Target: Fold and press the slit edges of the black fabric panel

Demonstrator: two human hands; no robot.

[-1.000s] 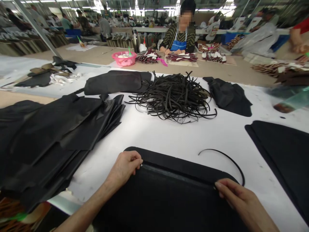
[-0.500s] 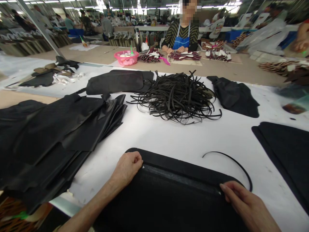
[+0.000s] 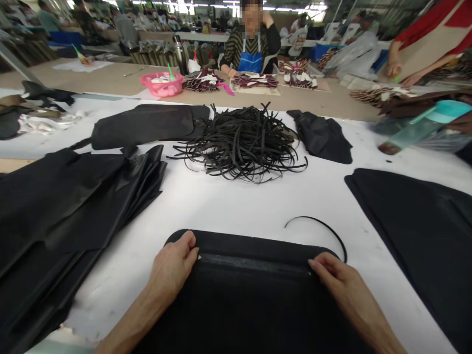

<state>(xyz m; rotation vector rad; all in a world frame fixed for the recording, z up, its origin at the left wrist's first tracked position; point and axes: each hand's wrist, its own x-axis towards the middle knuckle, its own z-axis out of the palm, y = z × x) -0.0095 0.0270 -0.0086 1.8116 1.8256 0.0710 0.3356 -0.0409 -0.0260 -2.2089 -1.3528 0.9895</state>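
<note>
A black fabric panel (image 3: 254,295) with rounded corners lies on the white table right in front of me. My left hand (image 3: 171,268) is closed on its upper left corner, fingers curled over the edge. My right hand (image 3: 337,280) presses on the upper right corner with fingers together, pinching the edge. A thin black strap (image 3: 324,228) curls out from under the panel beside my right hand.
A heap of black straps (image 3: 241,140) sits mid-table. Stacked black fabric sheets (image 3: 66,206) lie left, another dark panel (image 3: 416,221) right, small black pieces (image 3: 320,135) behind. A person in a blue apron (image 3: 250,49) works across, near a pink basket (image 3: 162,83).
My view has shifted right and slightly down. Both hands keep their hold on the panel's upper corners, and the right hand has slid a little inward.
</note>
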